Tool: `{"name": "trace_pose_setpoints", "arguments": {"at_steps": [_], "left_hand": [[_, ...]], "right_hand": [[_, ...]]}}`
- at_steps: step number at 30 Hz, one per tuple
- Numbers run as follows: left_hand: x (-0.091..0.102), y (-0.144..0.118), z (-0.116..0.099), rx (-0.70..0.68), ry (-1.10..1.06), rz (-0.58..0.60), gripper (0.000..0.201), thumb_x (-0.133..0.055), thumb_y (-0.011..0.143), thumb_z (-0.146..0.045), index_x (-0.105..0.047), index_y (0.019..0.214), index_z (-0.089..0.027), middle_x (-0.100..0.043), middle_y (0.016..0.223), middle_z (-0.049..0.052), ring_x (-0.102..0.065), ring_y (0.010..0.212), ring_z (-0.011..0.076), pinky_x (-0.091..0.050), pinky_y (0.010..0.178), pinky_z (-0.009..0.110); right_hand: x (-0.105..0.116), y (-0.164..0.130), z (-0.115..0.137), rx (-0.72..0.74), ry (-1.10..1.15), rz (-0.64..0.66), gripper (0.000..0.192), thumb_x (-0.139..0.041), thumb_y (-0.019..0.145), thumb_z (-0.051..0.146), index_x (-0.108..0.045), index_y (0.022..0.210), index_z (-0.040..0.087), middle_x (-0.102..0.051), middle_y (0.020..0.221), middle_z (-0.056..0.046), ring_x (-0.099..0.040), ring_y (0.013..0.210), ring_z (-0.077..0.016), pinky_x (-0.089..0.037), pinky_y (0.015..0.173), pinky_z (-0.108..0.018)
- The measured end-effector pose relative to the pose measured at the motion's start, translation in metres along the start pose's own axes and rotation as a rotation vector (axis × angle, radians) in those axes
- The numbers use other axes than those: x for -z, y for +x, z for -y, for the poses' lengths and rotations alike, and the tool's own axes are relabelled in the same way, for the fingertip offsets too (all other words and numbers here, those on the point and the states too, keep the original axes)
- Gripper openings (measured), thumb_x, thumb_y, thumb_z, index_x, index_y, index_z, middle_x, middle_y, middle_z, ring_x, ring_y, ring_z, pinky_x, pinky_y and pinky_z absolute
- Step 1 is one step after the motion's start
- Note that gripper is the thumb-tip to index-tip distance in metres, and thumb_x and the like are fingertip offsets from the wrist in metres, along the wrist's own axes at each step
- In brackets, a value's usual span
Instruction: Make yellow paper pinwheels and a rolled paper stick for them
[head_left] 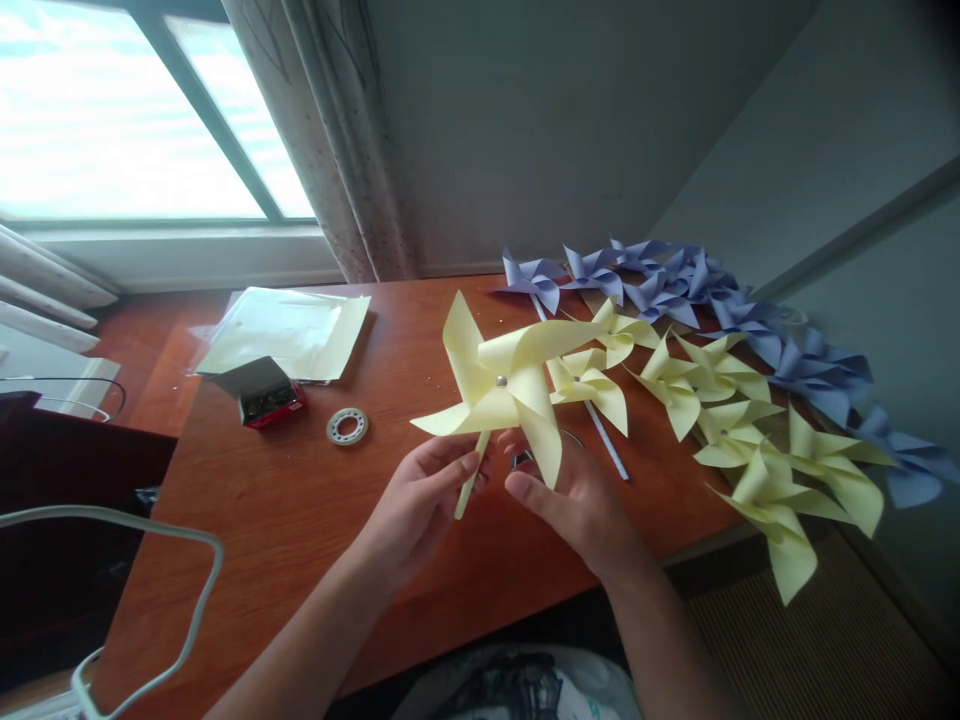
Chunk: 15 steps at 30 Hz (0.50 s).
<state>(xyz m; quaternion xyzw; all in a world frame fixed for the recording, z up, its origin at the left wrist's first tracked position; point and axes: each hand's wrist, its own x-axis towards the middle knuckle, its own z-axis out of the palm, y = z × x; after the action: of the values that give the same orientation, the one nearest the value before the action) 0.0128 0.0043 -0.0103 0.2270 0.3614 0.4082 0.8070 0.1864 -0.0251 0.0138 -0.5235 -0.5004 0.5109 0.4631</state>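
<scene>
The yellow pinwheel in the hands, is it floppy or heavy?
The yellow pinwheel looks light: the left hand holds its thin stick with fingers only. Its folded paper blades probably bend and crease easily. The right hand touches one blade.

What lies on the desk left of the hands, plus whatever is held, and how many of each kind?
Paper packet: 1
Small box: 1
Tape roll: 1
Yellow pinwheel, held by the left hand: 1
Total: 4

Both bare forearms reaching up from bottom edge, converging at centre, left hand (pixel 424 495) palm-up, fingers curled, thumb and fingertips pinched closed, right hand (pixel 574 495) back toward camera, fingers bent inward, thumb extended toward left hand
</scene>
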Motion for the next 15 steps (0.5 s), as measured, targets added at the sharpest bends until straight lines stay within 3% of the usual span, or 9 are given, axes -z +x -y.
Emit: {"name": "trace_pose_setpoints", "arguments": {"at_steps": [4, 11, 15], "left_hand": [[-0.001, -0.001, 0.002, 0.000, -0.062, 0.037, 0.028, -0.078, 0.081, -0.020, -0.077, 0.109, -0.017, -0.077, 0.101, 0.009, -0.069, 0.082, 0.0152, -0.053, 0.080, 0.024], [-0.002, -0.001, 0.002, -0.040, -0.058, 0.021, 0.025, -0.085, 0.075, -0.026, -0.078, 0.096, -0.014, -0.075, 0.086, 0.007, -0.064, 0.067, 0.0116, -0.051, 0.066, 0.022], [-0.001, 0.000, 0.002, -0.077, -0.061, -0.016, 0.025, -0.085, 0.075, -0.030, -0.076, 0.092, -0.013, -0.074, 0.085, 0.007, -0.063, 0.069, 0.0121, -0.049, 0.066, 0.022]], "right_hand": [[-0.010, -0.005, -0.008, 0.067, -0.044, 0.050, 0.033, -0.070, 0.087, 0.027, -0.063, 0.120, 0.026, -0.066, 0.122, -0.007, -0.065, 0.108, -0.0222, -0.057, 0.091, -0.034], [-0.023, -0.010, -0.016, 0.028, -0.119, -0.094, 0.016, -0.059, 0.096, 0.034, -0.064, 0.101, 0.020, -0.066, 0.096, -0.005, -0.065, 0.089, -0.0189, -0.055, 0.076, -0.029], [-0.025, -0.014, -0.023, 0.041, -0.120, -0.020, 0.020, -0.056, 0.098, 0.035, -0.067, 0.091, 0.020, -0.068, 0.090, -0.005, -0.066, 0.083, -0.0183, -0.053, 0.072, -0.028]]}}
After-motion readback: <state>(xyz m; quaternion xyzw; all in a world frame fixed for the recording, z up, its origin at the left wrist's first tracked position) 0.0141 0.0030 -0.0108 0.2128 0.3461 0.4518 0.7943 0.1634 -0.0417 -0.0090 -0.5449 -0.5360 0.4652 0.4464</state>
